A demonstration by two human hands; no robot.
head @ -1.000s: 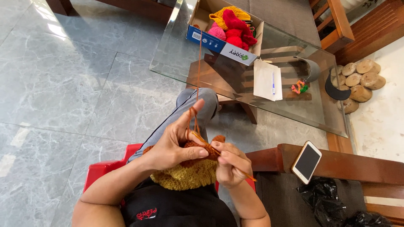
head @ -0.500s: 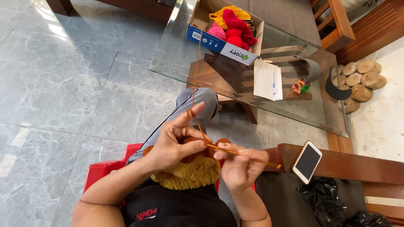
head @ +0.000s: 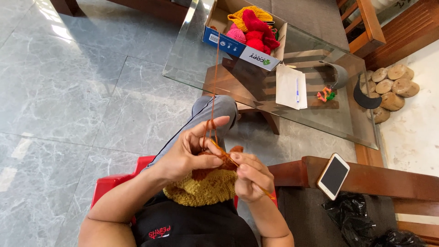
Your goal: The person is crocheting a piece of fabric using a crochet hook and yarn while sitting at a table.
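Since the earlier frame, right hand (head: 250,179) drew back to the knit (head: 201,187), lower centre, pinching hook (head: 224,153). Left hand (head: 187,153) pinches yarn (head: 213,91). Soft, light, stretchy; hold near stitches.

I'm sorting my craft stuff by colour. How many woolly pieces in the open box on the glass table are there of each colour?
In the cardboard box, as far as shows:
Mustard knitted piece: 1
Red knitted heap: 1
Pink yarn ball: 1
Total: 3

bare forearms, black top with red print, grey trousers with dark side stripe
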